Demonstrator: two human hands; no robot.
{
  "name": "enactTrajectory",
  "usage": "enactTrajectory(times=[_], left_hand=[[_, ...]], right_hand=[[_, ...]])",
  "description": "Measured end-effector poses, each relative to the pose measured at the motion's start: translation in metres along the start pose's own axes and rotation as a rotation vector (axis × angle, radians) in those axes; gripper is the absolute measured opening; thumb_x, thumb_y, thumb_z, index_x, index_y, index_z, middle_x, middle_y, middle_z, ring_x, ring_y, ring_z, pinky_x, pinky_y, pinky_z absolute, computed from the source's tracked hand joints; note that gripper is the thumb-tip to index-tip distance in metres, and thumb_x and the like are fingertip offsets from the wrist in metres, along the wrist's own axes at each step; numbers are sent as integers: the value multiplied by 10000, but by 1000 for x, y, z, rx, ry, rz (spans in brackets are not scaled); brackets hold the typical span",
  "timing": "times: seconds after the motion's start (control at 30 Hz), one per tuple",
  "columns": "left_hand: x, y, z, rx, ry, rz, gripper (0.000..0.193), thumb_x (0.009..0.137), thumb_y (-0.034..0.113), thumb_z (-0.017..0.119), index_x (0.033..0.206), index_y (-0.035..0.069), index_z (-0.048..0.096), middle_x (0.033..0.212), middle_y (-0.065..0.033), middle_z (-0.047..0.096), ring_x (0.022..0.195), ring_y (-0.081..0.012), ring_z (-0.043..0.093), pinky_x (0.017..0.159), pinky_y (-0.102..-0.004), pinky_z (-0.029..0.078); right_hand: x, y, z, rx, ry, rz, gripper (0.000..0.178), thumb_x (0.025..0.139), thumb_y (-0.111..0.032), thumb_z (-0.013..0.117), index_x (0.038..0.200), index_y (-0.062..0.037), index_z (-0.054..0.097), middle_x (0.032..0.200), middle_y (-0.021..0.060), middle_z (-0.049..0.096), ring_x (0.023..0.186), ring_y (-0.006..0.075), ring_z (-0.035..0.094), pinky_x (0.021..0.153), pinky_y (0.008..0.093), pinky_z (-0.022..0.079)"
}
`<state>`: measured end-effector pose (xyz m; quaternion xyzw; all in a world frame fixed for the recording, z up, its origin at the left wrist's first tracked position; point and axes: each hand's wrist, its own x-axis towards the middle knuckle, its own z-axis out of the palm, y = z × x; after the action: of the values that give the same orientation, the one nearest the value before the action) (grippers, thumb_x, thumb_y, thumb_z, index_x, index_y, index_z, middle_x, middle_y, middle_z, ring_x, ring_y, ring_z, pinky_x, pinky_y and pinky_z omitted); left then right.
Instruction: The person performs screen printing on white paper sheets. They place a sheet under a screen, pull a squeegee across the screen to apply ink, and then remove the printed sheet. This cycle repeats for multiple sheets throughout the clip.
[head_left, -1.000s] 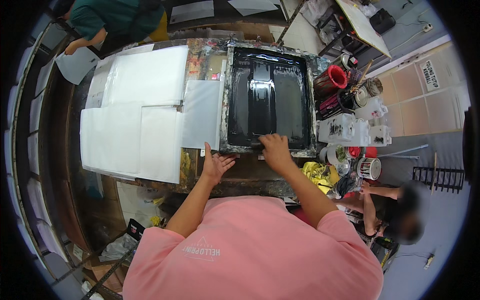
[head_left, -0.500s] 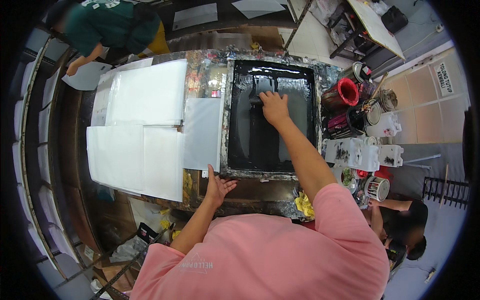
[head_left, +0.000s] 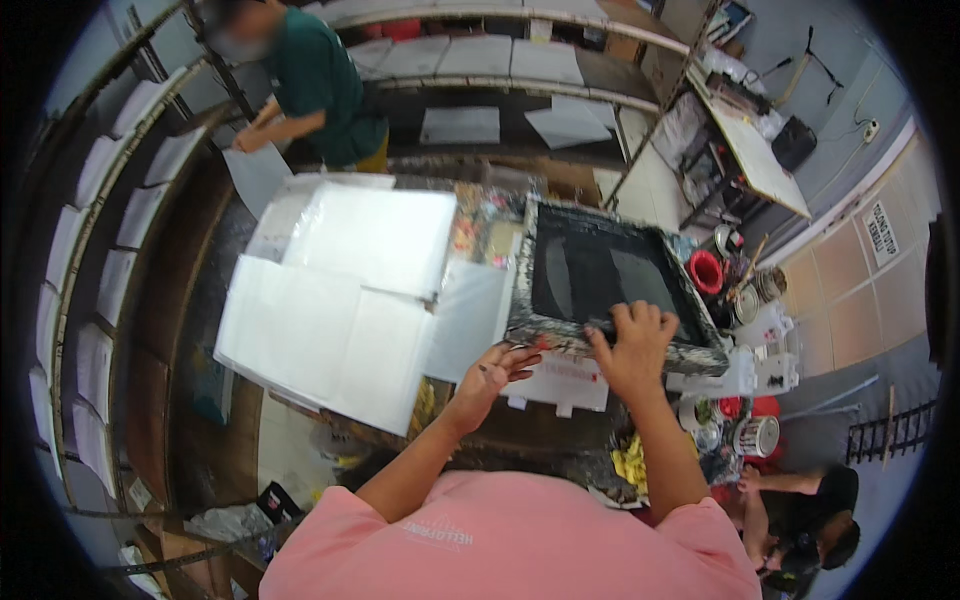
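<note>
A screen-printing frame (head_left: 520, 290) with a wet black mesh and ink-crusted edges sits tilted over the table, its near edge raised. My right hand (head_left: 640, 350) is closed at that near edge, fingers curled over a dark squeegee (head_left: 600, 330) that is mostly hidden beneath them. At the frame's near left corner is my left hand (head_left: 490, 382), palm up with fingers apart; whether the fingertips bear on the wood cannot be seen. Below the raised edge shows a white sheet (head_left: 565, 385) with reddish print. A translucent sheet (head_left: 465, 305) lies just left of the frame.
Stacks of white sheets (head_left: 320, 325) cover the table's left. Ink pots, including a red one (head_left: 705, 270), and white jugs (head_left: 735, 372) crowd the right side. A yellow rag (head_left: 630, 462) lies near me. One person (head_left: 325, 90) stands far left, another (head_left: 810, 515) lower right. Racks (head_left: 95, 270) line the left.
My right hand has drawn the squeegee from the mesh's far part to the near edge. The frame has tilted up, and my left hand has moved to its corner. The view has shifted.
</note>
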<state>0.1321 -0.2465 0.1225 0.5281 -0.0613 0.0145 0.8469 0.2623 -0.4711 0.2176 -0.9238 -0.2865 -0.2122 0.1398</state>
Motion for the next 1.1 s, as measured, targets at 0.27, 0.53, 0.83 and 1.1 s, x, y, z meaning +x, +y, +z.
enactTrajectory(times=[0.27,0.53,0.83,1.1], left_hand=[[3,-118,-144,1436,745,-279,705,856,245,876,1428,-28,565,1302,-275,618,1235,-435,601,1070,-515,497],[-40,-121,-171,1232,807,-384,281,928,216,791,1018,-37,707,961,-224,727,936,-406,710,854,-504,558],[-18,10,-195,1088,907,-60,356,967,262,746,782,-36,685,666,-179,666,591,-248,608,613,-418,492],[-37,95,-359,1416,1018,-114,431,951,395,734,1005,-32,757,921,-272,734,876,-403,721,839,-490,568]], right_hand=[[79,27,-24,-42,216,-21,416,906,-460,775,833,-61,683,849,100,617,884,306,584,915,475,372],[108,19,-34,52,220,-17,455,922,-494,766,834,-53,691,811,93,621,830,291,587,852,444,386],[114,16,-25,72,197,0,493,946,-521,735,846,-39,712,852,108,670,858,301,622,865,444,398],[85,15,-18,33,209,-29,431,931,-478,745,875,-51,719,887,112,677,919,318,632,888,469,410]])
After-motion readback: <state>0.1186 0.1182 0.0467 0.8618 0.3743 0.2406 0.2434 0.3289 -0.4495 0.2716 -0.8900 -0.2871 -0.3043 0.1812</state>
